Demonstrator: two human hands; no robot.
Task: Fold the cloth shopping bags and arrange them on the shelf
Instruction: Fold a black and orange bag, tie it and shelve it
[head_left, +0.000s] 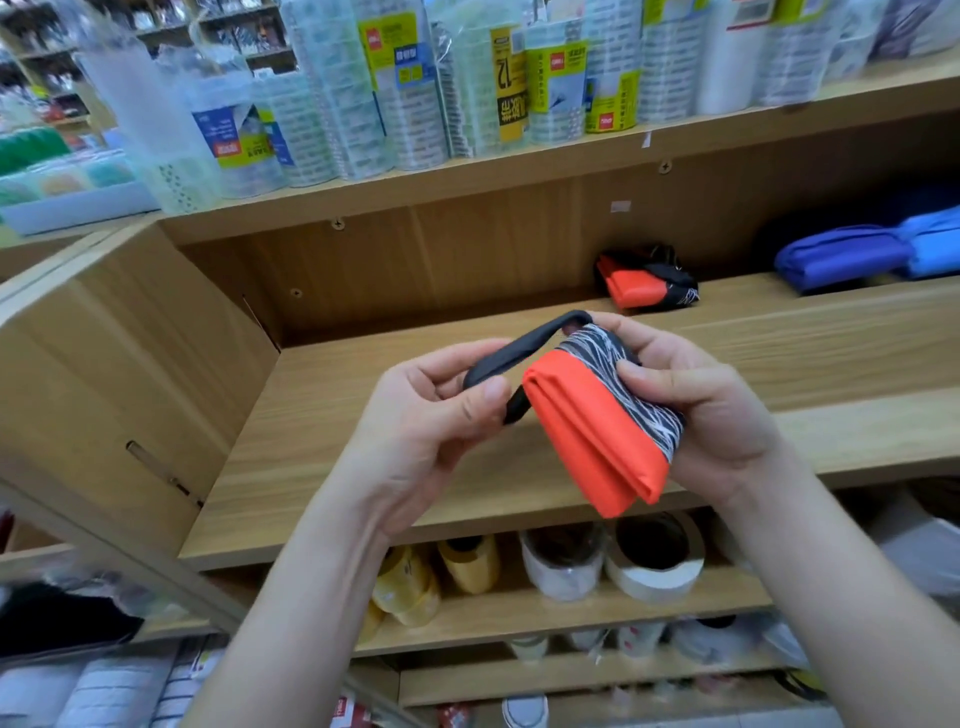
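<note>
A folded cloth bag (592, 431), orange with a black-and-white streaked end, is held in the air in front of the wooden shelf (363, 431). My right hand (711, 415) grips its patterned end. My left hand (431, 421) pinches the bag's black strap (511, 353), which loops out to the left. A second folded orange-and-black bag (641, 283) lies at the back of the same shelf. Folded blue bags (852, 254) lie at the far right of the shelf.
The upper shelf (727, 135) carries rows of clear tape packs (363, 98). Below the bag, a lower shelf holds tape rolls (652, 561) and yellow rolls (462, 566). A wooden side panel (119, 374) closes the shelf on the left.
</note>
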